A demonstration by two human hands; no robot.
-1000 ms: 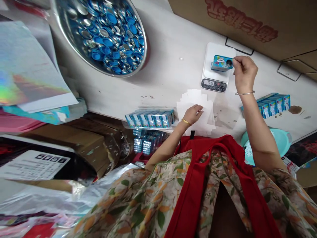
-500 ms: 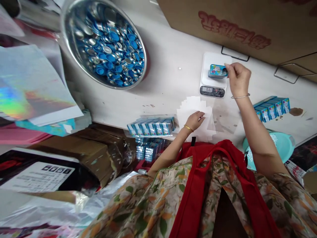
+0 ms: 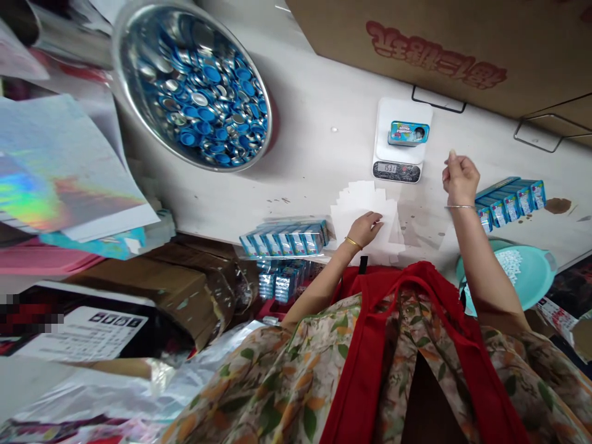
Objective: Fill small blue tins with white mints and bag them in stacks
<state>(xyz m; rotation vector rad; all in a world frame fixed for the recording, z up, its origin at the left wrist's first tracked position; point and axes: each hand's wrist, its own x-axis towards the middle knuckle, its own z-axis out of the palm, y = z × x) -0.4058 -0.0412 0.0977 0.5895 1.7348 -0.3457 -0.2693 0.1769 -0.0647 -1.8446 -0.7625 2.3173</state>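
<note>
So my right hand is off the scale, just to the right and a bit nearer to me. Fingers are curled in with the thumb and forefinger close together; can't tell if there's anything tiny between them. Left hand is palm-down on a fanned stack of white sheets, fingers loosely spread, pinching nothing that I can see.

The little blue tin with CARAMELO on it sits upright on the scale, neither hand touching it. Digits are showing on the display, but I wouldn't swear to the decimal point. So I'd say putting this one on the scale is done, and it hasn't been lifted off.

As for the rest, there's a row of blue packs in see-through film near left, and another blue row over on the right, beside my forearm. Can't tell which of those count as finished, or how many are left. Far left, the steel bowl has a big heap of loose blue and silver lids, so plenty of those are unused, I reckon. Near right there's a green basin with small white bits in it.
</note>
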